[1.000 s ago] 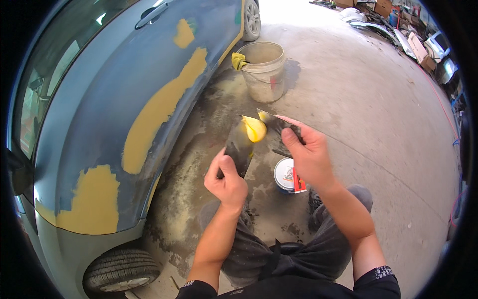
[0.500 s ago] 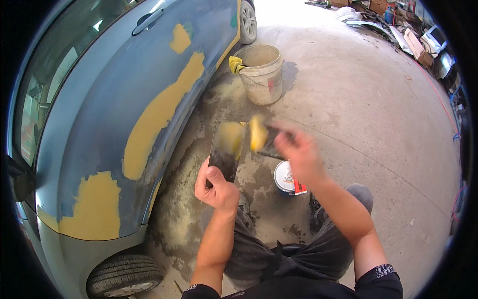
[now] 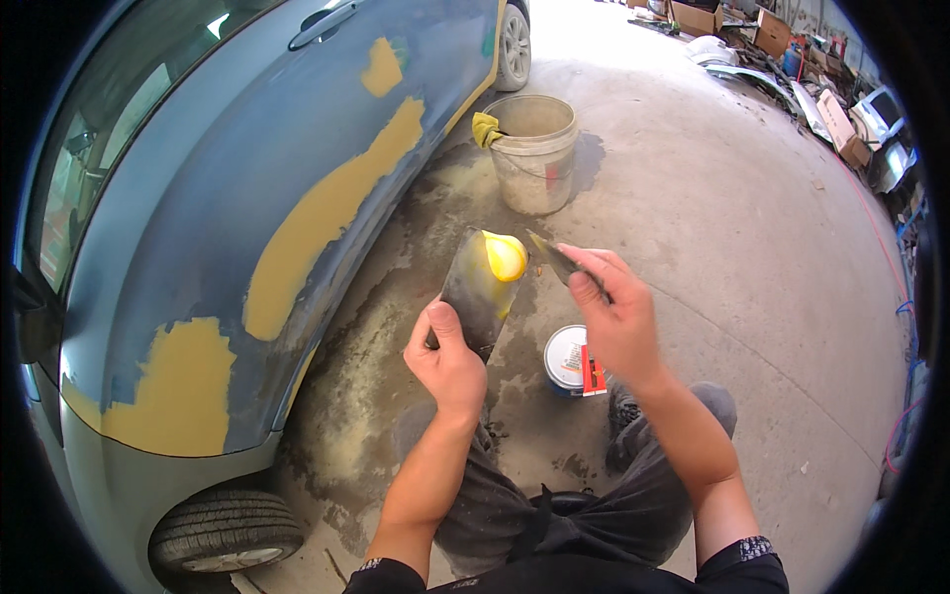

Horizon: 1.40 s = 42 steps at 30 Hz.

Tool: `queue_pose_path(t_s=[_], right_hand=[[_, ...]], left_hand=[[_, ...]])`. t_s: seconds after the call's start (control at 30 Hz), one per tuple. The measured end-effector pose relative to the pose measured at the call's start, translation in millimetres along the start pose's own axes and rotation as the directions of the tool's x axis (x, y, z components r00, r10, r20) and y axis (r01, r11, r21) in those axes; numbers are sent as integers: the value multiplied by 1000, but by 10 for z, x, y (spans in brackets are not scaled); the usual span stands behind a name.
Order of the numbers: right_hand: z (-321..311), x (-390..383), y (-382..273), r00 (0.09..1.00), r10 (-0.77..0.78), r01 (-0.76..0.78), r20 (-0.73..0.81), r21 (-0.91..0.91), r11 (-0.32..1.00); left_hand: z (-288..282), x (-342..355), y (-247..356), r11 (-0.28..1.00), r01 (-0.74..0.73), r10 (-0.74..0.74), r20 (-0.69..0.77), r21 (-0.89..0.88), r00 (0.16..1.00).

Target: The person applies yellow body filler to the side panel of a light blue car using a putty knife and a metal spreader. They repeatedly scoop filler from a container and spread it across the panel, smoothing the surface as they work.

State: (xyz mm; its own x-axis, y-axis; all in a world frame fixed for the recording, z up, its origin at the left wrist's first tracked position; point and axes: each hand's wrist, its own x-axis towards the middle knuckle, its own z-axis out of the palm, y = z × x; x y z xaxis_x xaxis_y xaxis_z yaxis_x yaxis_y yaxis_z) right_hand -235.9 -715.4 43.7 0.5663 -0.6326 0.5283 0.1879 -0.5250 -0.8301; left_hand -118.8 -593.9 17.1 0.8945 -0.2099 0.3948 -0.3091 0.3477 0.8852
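Note:
My left hand (image 3: 447, 361) grips the lower end of a dark, flat putty board (image 3: 477, 295), thumb on top. A lump of bright yellow body filler (image 3: 507, 257) sits at the board's far right corner, with a thin yellow smear below it. My right hand (image 3: 616, 309) is closed on a dark putty spreader (image 3: 556, 259), tilted nearly edge-on, its yellow-tipped end just right of the lump and apart from it. To the left is a blue-grey car door (image 3: 213, 233) with several dull yellow filler patches (image 3: 322, 218).
A dirty white bucket (image 3: 534, 173) with a yellow cloth (image 3: 486, 129) over its rim stands ahead. Between my feet is a lidded can (image 3: 566, 358) with a red packet (image 3: 594, 374) against it. A tyre (image 3: 228, 530) lies near left; boxes (image 3: 772, 35) and car parts pile up far right.
The filler, smeared and blurred before, now sits as a lump on the board's far corner. My right hand has turned the spreader edge-on, and the board has shifted slightly right.

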Motion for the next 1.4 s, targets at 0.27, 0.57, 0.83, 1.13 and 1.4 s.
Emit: queue_pose_path(t_s=[0.27,0.57,0.83,1.13,1.4], right_hand=[[306,-264,-121,955,-278,288,103,-96,953],[230,-182,-96,968,-250,245,-32,-116,963],[48,-52,-123,932,311,-351,184,251,902],[-68,93,-5,962,174,-255,209,469,845],[100,-49,-106,985,-166,161,-50,-96,982]], left_hand=[[-9,-41,-29,978,-199,191,105,63,976],[39,-105,9,934,-340,314,207,107,927],[-51,35,8,955,-298,297,48,12,954],[16,10,-33,934,192,-155,142,-302,978],[28,-56,-13,997,-70,71,49,-34,996]])
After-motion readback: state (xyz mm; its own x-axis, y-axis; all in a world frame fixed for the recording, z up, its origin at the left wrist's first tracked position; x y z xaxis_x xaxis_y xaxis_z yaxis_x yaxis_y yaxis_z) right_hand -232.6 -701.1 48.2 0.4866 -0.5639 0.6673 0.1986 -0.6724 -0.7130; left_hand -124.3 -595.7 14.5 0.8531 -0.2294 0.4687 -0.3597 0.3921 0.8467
